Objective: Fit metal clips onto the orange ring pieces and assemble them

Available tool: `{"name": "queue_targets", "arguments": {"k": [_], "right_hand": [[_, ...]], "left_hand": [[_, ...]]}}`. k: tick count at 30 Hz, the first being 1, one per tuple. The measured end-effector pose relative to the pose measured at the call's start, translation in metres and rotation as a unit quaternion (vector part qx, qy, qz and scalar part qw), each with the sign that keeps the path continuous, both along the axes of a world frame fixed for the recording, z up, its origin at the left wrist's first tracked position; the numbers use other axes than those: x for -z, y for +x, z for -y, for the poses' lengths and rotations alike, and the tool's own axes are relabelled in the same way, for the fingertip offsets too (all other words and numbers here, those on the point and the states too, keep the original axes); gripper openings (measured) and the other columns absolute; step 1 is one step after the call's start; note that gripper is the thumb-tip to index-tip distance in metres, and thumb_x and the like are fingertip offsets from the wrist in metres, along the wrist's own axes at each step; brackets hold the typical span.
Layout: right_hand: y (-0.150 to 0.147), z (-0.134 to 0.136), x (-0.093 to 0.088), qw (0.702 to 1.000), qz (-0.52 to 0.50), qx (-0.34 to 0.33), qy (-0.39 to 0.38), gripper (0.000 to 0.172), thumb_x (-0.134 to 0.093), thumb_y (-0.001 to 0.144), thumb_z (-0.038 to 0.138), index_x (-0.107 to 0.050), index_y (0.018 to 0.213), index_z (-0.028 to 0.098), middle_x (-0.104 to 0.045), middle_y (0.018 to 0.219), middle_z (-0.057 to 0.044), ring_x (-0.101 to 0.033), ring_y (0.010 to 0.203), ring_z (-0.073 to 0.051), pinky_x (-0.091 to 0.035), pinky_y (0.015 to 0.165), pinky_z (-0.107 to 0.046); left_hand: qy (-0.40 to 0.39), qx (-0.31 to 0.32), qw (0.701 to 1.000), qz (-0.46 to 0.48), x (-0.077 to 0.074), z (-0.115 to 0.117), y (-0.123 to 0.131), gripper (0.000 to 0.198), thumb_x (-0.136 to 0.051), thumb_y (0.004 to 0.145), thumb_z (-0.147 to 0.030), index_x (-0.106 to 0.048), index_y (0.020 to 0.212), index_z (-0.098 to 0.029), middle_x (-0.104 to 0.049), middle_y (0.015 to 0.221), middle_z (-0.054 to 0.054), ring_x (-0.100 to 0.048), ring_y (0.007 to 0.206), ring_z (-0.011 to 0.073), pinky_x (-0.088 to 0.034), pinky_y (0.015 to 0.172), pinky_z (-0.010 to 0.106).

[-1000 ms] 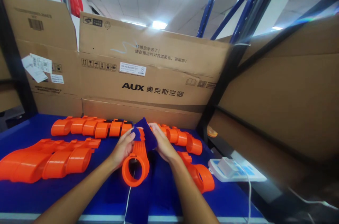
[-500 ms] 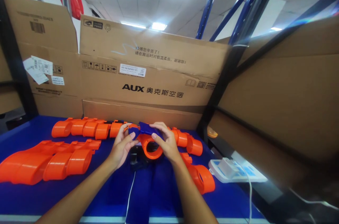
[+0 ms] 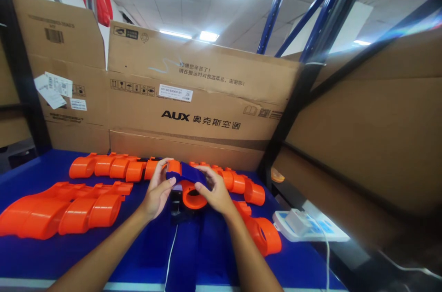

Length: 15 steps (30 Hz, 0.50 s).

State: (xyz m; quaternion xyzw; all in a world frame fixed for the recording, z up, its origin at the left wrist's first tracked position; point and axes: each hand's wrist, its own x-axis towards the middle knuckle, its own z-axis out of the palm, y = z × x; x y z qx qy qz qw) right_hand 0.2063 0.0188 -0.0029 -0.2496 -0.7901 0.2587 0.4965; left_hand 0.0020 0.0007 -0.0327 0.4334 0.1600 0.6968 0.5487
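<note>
Both hands hold an orange plastic tape dispenser [image 3: 194, 196], raised above the blue table. Its round ring hangs below, and a dark blue flat piece [image 3: 192, 173] lies across its top. My left hand [image 3: 159, 193] is closed on the left end, where an orange part shows beside the blue, its thumb in front. My right hand [image 3: 214, 189] grips the right end of the blue piece, thumb on the front and fingers behind. Under the dispenser sits a black device [image 3: 177, 207], partly hidden, beside a white cable [image 3: 171, 255].
Several orange dispensers stand in a back row [image 3: 119, 167] and a front-left group [image 3: 74, 213]. More lie at right [image 3: 267, 236]. A white power strip [image 3: 311, 227] with a plug sits on the right edge. Cardboard panels [image 3: 200, 98] wall off the back.
The held dispenser has turned slightly, its ring shifting left, and more orange shows at the left hand. Both hands keep their grip. The camera view has shifted slightly.
</note>
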Motion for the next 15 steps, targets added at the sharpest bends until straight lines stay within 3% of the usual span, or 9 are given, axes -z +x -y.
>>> {"name": "queue_targets", "arguments": {"k": [3,7,11,15], "right_hand": [[0.0008,0.0051,-0.0012,0.992,0.049,0.076,0.089,0.054,-0.078,0.086,0.041,-0.059,0.134,0.025,-0.07,0.129,-0.012,-0.068,0.115,-0.03,-0.054,0.102,-0.047],[0.0023,0.0076,-0.0002,0.957,0.106,0.172,0.21,0.066,-0.084,0.08,0.042,-0.058,0.139,0.026,-0.069,0.122,-0.013,-0.066,0.11,-0.032,-0.054,0.098,-0.051],[0.0016,0.0062,0.0032,0.937,0.132,0.192,0.261,0.066,-0.081,0.083,0.042,-0.056,0.142,0.026,-0.067,0.112,-0.013,-0.065,0.1,-0.031,-0.055,0.09,-0.051],[0.0009,0.0054,0.0055,0.938,0.141,0.19,0.253,0.065,-0.081,0.083,0.044,-0.057,0.142,0.029,-0.066,0.11,-0.013,-0.064,0.098,-0.032,-0.054,0.089,-0.052]], "left_hand": [[0.012,0.0,1.0,-0.022,-0.0006,-0.0005,-0.0007,0.064,-0.079,0.079,-0.032,-0.055,0.138,-0.03,-0.063,0.136,0.009,-0.063,0.12,0.0292,-0.052,0.102,0.042],[0.016,-0.026,0.998,-0.063,-0.0023,-0.0028,0.0002,0.068,-0.08,0.081,-0.036,-0.051,0.142,-0.029,-0.06,0.144,0.012,-0.055,0.135,0.032,-0.044,0.113,0.046],[0.016,-0.073,0.995,-0.072,-0.002,-0.0053,0.0011,0.066,-0.084,0.078,-0.032,-0.05,0.135,-0.029,-0.066,0.138,0.011,-0.064,0.125,0.0298,-0.044,0.113,0.05],[0.013,-0.083,0.994,-0.071,-0.0008,-0.0061,-0.0003,0.062,-0.087,0.075,-0.029,-0.052,0.126,-0.028,-0.069,0.132,0.01,-0.067,0.12,0.0298,-0.047,0.11,0.05]]}}
